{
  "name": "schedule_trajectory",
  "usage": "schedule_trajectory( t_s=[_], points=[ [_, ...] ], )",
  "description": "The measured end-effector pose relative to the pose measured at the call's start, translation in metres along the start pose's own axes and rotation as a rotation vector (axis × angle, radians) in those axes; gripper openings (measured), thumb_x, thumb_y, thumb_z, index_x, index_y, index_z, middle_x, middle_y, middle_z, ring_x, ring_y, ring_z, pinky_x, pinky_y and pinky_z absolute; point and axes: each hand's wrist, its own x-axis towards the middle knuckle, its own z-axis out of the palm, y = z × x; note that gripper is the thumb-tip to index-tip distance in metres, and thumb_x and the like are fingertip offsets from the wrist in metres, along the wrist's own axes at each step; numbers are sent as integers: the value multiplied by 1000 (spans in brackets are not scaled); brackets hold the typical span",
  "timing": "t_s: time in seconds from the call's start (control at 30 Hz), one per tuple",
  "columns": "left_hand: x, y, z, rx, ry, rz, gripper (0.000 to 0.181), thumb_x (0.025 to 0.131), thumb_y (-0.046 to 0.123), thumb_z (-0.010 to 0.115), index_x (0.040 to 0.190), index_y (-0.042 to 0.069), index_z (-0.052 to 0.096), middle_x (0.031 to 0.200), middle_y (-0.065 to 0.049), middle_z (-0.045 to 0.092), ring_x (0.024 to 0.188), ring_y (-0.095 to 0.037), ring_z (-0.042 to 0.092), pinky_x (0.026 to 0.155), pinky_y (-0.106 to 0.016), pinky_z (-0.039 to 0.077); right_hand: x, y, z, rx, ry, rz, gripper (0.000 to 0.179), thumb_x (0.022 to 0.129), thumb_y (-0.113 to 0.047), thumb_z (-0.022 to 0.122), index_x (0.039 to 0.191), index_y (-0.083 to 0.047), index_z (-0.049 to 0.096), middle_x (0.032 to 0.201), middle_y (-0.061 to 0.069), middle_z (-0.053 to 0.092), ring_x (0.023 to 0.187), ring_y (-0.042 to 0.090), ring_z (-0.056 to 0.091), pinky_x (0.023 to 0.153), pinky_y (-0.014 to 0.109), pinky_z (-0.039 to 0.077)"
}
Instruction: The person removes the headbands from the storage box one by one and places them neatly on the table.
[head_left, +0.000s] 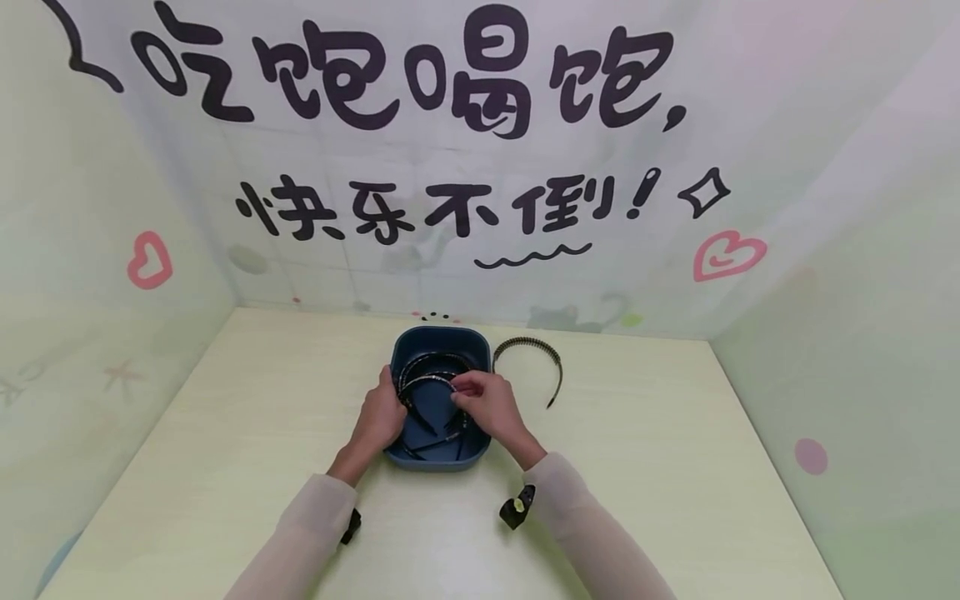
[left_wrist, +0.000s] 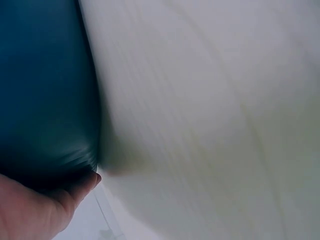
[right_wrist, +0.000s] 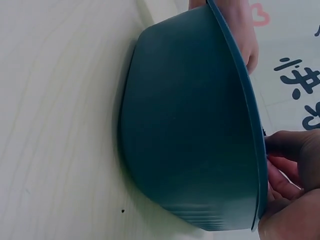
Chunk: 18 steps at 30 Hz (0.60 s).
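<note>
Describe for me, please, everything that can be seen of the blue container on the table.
The blue container is an open-topped box with rounded corners, walls widening towards a thin rim, and a smooth, slightly glossy surface that looks like plastic. It stands upright on the pale table. Several dark, curved headbands lie inside. The left hand holds its left side; the right hand reaches over its right rim, though contact there is hard to judge.

Head view's bright, evenly lit, w/ pale glare on the surface [head_left: 442, 533] nr bottom ctr. L wrist view's dimmer & v. blurry; R wrist view's a bit sharper, w/ soft shadow beside the blue bin [right_wrist: 190, 120].
</note>
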Motion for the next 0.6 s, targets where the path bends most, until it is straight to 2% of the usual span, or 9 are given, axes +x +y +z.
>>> schedule_trajectory(
  t_s=[0.2,0.6],
  points=[
    [0,0,0,-3,10,14,63,87,-4,48,146,-12,24,99,-34,66,82,-41,67,67,-47,51,-1,0,2,-16,56,3,15,87,-8,73,102,-7,76,92,7,75,82,17,70,70,25,54],
    [-1,-1,0,-5,17,20,59,88,-3,46,143,-10,26,108,-37,64,90,-45,67,72,-50,52,5,-2,-8,-40,111,40,14,87,-9,74,100,-5,76,93,8,75,84,20,70,72,30,55]
  ],
)
